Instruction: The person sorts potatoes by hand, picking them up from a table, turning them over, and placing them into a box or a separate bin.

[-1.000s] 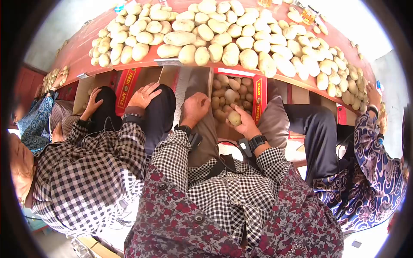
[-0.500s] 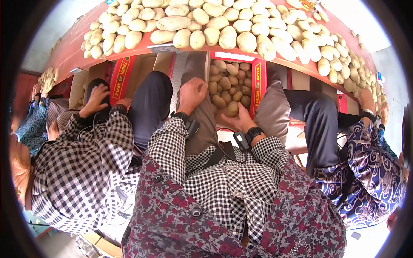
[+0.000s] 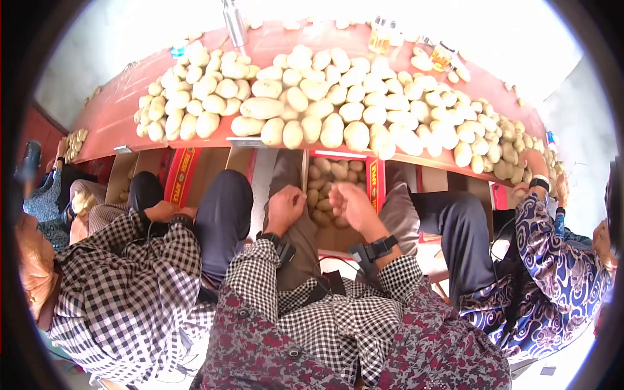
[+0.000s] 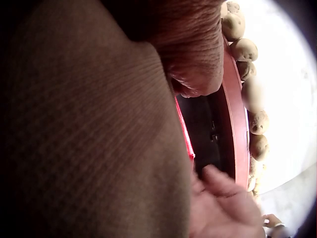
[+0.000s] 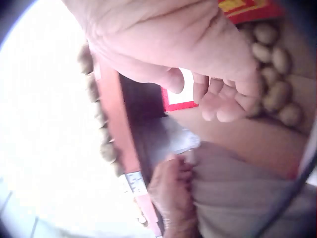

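Observation:
In the head view my left hand (image 3: 286,209) rests on my left knee, its fingers loosely curled and nothing in them. My right hand (image 3: 355,207) hovers over the near part of the cardboard box (image 3: 334,242) between my legs. The right wrist view shows the right hand's fingers (image 5: 230,101) bent loosely toward the palm, holding nothing. Many brown potatoes (image 5: 277,94) lie inside the box beneath and beside that hand. Trouser cloth (image 4: 99,139) fills much of the left wrist view, with part of the left hand (image 4: 195,64) above it.
A red table (image 3: 110,117) runs across the front, heaped with pale potatoes (image 3: 331,130) up to its near edge. Toward its back stand a metal bottle (image 3: 235,25) and a glass jar (image 3: 379,38). Seated people (image 3: 130,286) flank me, with another apple box (image 3: 179,179) on the left.
The right hand lowered a potato into the box and let it go; now it is raised and empty. The left hand stays on the knee. The head view has tilted up toward the table.

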`<state>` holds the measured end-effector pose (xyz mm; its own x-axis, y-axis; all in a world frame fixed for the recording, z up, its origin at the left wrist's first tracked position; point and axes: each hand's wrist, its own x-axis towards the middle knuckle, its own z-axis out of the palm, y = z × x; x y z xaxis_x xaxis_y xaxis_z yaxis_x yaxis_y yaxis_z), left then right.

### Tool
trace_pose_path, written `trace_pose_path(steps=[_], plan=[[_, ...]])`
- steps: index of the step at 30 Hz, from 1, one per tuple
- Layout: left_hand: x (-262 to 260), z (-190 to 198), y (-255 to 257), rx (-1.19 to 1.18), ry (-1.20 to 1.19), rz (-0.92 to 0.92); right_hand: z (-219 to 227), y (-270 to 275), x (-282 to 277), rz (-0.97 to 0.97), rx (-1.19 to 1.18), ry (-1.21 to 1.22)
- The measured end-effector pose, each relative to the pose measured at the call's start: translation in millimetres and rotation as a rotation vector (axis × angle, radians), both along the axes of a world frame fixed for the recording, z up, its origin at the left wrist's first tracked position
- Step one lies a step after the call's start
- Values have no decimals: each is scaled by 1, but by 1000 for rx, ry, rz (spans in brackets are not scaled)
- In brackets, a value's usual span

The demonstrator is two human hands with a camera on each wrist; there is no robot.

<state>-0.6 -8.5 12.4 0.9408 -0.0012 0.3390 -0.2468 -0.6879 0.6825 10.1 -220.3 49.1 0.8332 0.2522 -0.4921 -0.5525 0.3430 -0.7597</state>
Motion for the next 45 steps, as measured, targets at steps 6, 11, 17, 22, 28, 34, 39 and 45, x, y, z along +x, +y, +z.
trace_pose_path(steps=[6, 11, 17, 22, 28, 34, 39, 45], plan=[[-9, 6, 2, -1, 33, 14, 139, 8, 73, 48, -613, -686], [-7, 2, 5, -26, 55, 12, 144, 28, 156, 3, -1164, -1038], [-8, 7, 5, -41, 75, 16, 145, 48, 223, 55, -1534, -1260], [-4, -4, 9, -33, 27, 7, 158, 59, 279, 429, -1816, -1208], [-3, -1, 9, -77, 33, 24, 152, 59, 317, 572, -1539, -1141], [-4, 4, 4, -79, 86, 17, 155, 46, 313, 512, -1488, -1163], [-7, 6, 8, -25, 15, 45, 167, 29, 316, 281, -1257, -1044], [-9, 14, 3, -20, 71, 33, 160, -16, 319, 128, -738, -904]])
